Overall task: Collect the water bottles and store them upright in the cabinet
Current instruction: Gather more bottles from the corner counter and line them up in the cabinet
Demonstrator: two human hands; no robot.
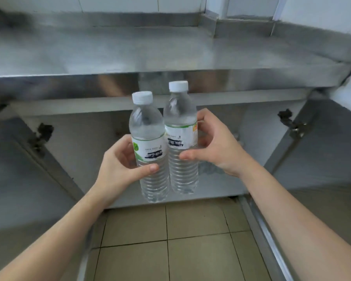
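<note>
i am facing an open steel cabinet [109, 159] set under a steel tabletop [130, 53], its two doors swung wide to either side, and i hold two clear water bottles upright in front of the opening, above the tiled floor [180, 240]. my left hand [118, 165] is wrapped around the left bottle [148, 147], thumb across the ribbed lower half just under the green and white label, fingers curled round the far side. my right hand [215, 147] curls around the right bottle [180, 138] at label height, thumb in front and fingertips behind; the grip looks looser here, and i cannot tell how firmly the palm presses. both white caps are on and point up, the right bottle sits a little higher and further in, and the two bottles nearly touch side by side. their bases hang just in front of the cabinet's bottom shelf [221, 187], not yet resting on it. to do this step well, i judge i should carry both forward past the front lip, keep them vertical, lower each until its base sits flat on the shelf, then release one hand at a time so a thin plastic bottle does not tip against its neighbour
</note>
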